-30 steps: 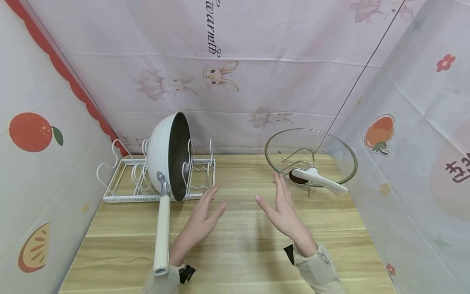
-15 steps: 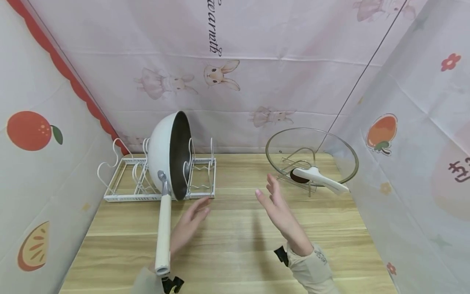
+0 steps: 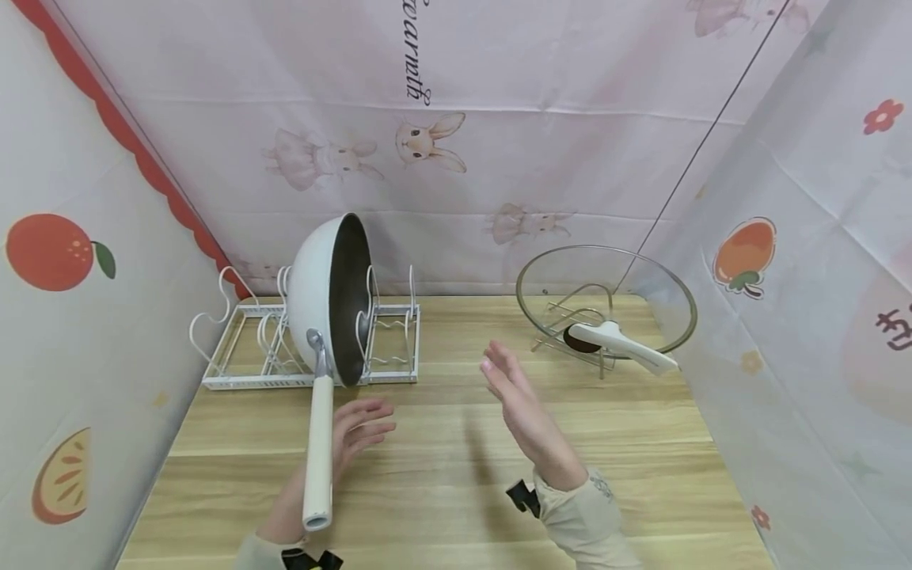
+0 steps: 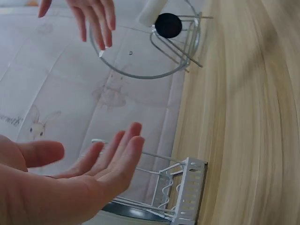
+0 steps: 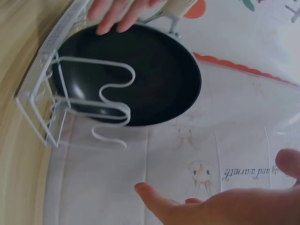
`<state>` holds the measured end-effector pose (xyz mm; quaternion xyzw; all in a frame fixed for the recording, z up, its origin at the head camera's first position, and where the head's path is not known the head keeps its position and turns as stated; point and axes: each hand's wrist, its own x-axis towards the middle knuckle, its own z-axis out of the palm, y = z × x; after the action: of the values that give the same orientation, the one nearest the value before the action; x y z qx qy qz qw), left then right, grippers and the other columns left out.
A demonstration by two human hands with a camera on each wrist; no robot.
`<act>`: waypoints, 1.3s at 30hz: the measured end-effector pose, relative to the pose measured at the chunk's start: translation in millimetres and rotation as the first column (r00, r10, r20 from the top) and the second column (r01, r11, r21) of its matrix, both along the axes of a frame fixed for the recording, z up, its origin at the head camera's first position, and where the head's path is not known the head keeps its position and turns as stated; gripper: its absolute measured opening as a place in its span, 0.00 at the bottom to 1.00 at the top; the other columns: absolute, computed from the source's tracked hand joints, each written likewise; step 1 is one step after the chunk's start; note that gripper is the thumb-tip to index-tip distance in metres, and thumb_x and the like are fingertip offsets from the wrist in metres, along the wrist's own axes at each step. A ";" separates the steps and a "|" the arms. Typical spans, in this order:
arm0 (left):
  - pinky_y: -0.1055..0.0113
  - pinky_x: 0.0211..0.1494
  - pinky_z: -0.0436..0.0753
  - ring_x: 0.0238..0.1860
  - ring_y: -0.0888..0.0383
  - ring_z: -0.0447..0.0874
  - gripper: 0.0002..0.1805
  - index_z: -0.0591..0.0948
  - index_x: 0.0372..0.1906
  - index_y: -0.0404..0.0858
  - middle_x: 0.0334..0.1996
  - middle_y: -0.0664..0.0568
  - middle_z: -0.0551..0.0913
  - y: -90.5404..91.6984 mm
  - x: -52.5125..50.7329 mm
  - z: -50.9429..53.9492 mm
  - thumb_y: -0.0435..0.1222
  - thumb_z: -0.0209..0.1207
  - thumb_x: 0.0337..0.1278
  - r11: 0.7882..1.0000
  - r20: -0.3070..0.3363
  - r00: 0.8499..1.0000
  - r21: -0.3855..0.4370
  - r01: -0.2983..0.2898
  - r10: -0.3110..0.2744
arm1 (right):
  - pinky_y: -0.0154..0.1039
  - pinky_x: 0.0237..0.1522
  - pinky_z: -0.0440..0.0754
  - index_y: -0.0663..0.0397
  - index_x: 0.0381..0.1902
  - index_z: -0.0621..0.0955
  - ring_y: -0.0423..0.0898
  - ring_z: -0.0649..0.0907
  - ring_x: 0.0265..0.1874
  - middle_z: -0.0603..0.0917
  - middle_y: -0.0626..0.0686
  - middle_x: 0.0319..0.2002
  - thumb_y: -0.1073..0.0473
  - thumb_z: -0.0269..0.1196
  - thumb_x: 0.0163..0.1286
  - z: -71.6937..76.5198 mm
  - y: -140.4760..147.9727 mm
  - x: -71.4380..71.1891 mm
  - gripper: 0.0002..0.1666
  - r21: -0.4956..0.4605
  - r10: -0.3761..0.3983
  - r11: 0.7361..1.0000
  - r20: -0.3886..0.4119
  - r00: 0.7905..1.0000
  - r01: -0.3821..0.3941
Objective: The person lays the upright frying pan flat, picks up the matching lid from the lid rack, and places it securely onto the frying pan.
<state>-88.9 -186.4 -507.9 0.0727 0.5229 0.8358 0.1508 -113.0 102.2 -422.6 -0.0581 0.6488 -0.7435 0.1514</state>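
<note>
A white pan [image 3: 306, 293] with a dark inside stands on its side in a white wire rack [image 3: 256, 383] at the left. Its cream handle [image 3: 318, 459] points toward me. My left hand [image 3: 355, 431] is just right of that handle, fingers loosely extended, holding nothing; the handle hides part of the forearm. My right hand [image 3: 523, 408] hovers over the middle of the table, fingers extended, also holding nothing. To its right, a glass lid [image 3: 689, 317] with a white handle [image 3: 627, 346] leans on a small wire stand [image 3: 601, 364].
The wooden table [image 3: 442, 499] is enclosed by printed cloth at the back [image 3: 456, 261] and on both sides. The rack has further wire dividers [image 3: 221, 317] to the left of the pan. The lid's handle juts toward the table's right edge.
My left hand has drawn back and left toward the pan handle. The right hand has shifted left, away from the lid. Pan, rack and lid have stayed in place.
</note>
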 end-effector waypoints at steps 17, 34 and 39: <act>0.55 0.70 0.71 0.66 0.36 0.69 0.41 0.70 0.60 0.21 0.61 0.27 0.74 -34.4 12.0 36.6 0.55 0.26 0.77 0.725 0.262 0.895 0.683 0.092 -0.360 | 0.58 0.76 0.48 0.72 0.71 0.46 0.67 0.53 0.73 0.51 0.73 0.72 0.52 0.42 0.79 -1.0 -35.8 6.4 0.36 -0.334 0.102 0.942 0.198 0.975 -0.031; 0.52 0.77 0.57 0.64 0.38 0.73 0.37 0.32 0.72 0.22 0.59 0.30 0.75 -49.2 -6.7 68.5 0.48 0.23 0.78 0.875 0.317 0.912 0.476 0.086 -0.262 | 0.52 0.75 0.56 0.76 0.71 0.51 0.67 0.60 0.71 0.58 0.75 0.70 0.53 0.48 0.75 4.8 -89.8 12.9 0.40 -0.472 0.275 0.879 0.375 0.885 -0.073; 0.53 0.77 0.50 0.66 0.37 0.71 0.32 0.62 0.63 0.22 0.62 0.29 0.73 -54.9 -8.3 67.9 0.46 0.23 0.79 0.853 0.306 0.909 0.514 0.093 -0.284 | 0.54 0.74 0.59 0.74 0.68 0.56 0.65 0.65 0.69 0.61 0.74 0.68 0.53 0.47 0.74 3.8 -107.1 18.6 0.35 -0.466 0.281 0.882 0.408 0.869 -0.066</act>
<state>-97.2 -241.3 -440.0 0.0011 0.2469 0.9194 0.3060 -94.4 -4.9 -418.8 0.0294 0.4018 -0.8445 0.3530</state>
